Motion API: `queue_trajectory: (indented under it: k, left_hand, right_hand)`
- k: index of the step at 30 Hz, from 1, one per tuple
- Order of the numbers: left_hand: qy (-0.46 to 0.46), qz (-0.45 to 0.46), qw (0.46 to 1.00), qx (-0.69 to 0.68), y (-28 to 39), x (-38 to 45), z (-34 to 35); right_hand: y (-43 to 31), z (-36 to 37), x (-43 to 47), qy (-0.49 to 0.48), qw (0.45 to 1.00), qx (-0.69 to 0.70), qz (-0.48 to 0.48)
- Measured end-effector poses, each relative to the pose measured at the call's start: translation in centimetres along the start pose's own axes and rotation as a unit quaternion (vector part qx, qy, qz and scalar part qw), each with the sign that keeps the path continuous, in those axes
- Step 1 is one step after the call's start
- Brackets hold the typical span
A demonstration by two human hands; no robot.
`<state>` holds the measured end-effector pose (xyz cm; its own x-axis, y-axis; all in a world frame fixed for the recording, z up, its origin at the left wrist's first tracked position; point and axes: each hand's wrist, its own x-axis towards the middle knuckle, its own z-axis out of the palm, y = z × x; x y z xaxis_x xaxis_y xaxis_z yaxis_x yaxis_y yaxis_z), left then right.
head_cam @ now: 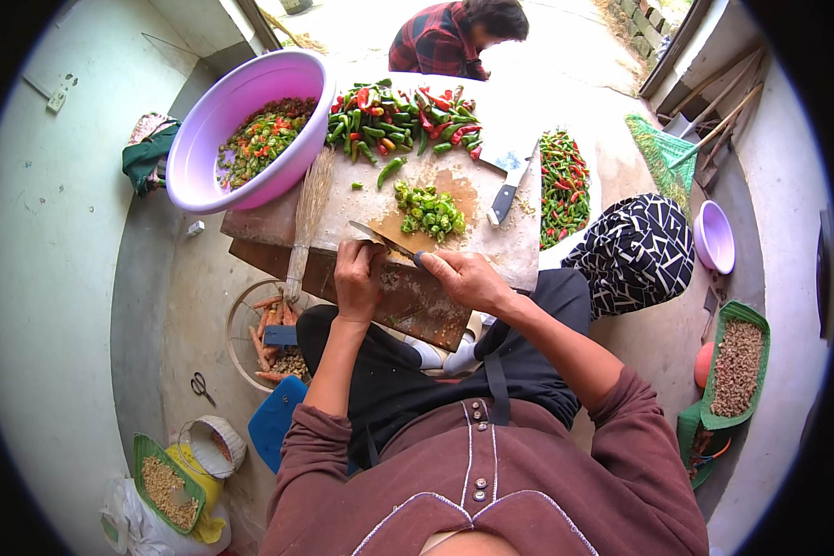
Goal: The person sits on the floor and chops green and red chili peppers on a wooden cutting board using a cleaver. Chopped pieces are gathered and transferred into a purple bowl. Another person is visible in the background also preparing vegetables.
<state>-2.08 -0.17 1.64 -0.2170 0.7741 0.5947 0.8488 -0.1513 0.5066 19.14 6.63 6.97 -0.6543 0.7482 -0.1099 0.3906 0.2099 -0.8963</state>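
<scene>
My right hand grips the dark handle of a kitchen knife, whose blade points left over the table's front edge. The fingers of my left hand are curled beside the blade; whether something is between them is hidden. Behind the blade, a pile of chopped green chilli peppers lies on the worn wooden table. One whole green chilli and a small piece lie farther back. Red and green chillies are heaped at the far side.
A purple basin holding cut chillies stands at the back left, beside a straw whisk broom. A black-handled cleaver lies at right, near more chillies. A person in a plaid shirt bends beyond the table. Carrots lie below left.
</scene>
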Motion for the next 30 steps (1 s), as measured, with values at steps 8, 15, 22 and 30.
queue_trajectory:
  k: [8, 15, 22, 30]
  left_hand:
    - [-0.001, 0.000, 1.000, 0.030, -0.9, -0.2, 0.3]
    - [0.036, -0.042, 0.998, 0.036, -0.2, 1.3, -1.6]
    - [0.052, -0.112, 0.991, 0.041, -1.4, 4.9, -1.8]
    - [0.003, -0.018, 0.999, 0.046, -5.1, 10.4, 5.7]
  right_hand:
    - [-0.4, 0.8, 0.1, 0.009, 1.000, -0.024, -0.012]
    - [1.5, 0.4, -1.1, 0.036, 0.985, 0.141, 0.097]
    - [1.9, -0.1, -0.9, 0.011, 0.992, 0.111, 0.062]
    - [3.1, -1.2, -1.4, 0.082, 0.979, 0.163, 0.093]
